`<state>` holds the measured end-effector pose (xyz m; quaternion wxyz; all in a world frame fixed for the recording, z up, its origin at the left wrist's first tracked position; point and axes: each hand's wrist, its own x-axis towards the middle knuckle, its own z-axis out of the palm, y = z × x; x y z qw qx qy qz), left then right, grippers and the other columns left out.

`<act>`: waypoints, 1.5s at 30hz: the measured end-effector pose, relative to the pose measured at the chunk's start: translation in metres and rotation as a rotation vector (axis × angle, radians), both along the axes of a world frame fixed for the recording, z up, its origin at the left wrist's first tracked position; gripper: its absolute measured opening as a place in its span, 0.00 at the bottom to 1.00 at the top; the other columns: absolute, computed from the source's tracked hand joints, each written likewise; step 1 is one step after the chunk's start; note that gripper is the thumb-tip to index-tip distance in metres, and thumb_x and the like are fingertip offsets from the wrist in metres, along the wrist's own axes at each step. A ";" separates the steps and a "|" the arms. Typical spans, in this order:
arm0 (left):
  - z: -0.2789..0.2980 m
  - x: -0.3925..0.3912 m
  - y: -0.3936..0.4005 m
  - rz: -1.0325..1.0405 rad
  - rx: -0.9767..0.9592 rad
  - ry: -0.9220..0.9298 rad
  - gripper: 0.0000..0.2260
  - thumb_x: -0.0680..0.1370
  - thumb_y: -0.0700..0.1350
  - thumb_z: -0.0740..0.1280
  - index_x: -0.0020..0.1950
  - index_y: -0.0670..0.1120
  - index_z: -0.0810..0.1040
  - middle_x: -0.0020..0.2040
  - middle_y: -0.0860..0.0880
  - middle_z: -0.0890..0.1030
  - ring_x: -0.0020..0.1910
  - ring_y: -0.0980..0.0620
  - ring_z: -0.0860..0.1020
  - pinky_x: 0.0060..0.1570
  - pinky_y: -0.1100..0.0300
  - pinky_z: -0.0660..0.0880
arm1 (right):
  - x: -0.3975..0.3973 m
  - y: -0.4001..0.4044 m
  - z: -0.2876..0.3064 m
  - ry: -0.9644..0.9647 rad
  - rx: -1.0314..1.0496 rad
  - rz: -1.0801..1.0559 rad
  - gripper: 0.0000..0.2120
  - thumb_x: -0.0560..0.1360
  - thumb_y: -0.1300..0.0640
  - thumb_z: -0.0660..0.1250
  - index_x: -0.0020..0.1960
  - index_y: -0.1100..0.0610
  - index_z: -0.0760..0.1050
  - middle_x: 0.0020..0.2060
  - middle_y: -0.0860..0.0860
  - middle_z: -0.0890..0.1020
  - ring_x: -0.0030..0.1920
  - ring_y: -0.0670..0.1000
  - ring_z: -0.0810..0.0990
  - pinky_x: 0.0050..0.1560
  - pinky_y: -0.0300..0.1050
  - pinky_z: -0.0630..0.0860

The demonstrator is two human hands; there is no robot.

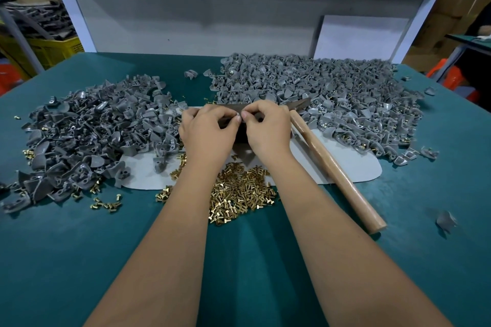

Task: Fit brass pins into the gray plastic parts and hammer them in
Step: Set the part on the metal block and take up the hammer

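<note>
My left hand (208, 130) and my right hand (267, 127) meet fingertip to fingertip over a dark metal block (240, 135) on a pale mat (353, 164). Both hands have curled fingers. The left pinches a small gray plastic part and the right pinches a brass pin against it; my fingers hide nearly all of both pieces. Loose brass pins (239, 194) lie heaped just below my wrists. A hammer with a wooden handle (334, 167) lies to the right of my right hand, its head (299, 105) by the block; neither hand touches it.
A pile of gray plastic parts (87, 135) covers the left of the green table (79, 260), and a larger pile (318, 93) spreads across the back right. Stray pins (109, 204) lie at the left. One gray part (446, 220) lies alone at the right. A white shelf frame (79, 8) stands behind.
</note>
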<state>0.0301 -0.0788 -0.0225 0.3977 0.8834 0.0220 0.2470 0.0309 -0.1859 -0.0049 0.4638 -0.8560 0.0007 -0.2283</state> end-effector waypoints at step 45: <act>0.001 -0.005 -0.005 0.041 0.029 -0.005 0.06 0.78 0.54 0.66 0.49 0.56 0.83 0.56 0.60 0.80 0.63 0.48 0.63 0.53 0.56 0.54 | -0.037 -0.077 0.025 0.375 -0.536 -0.317 0.09 0.78 0.56 0.62 0.51 0.60 0.65 0.33 0.51 0.69 0.34 0.55 0.70 0.30 0.44 0.61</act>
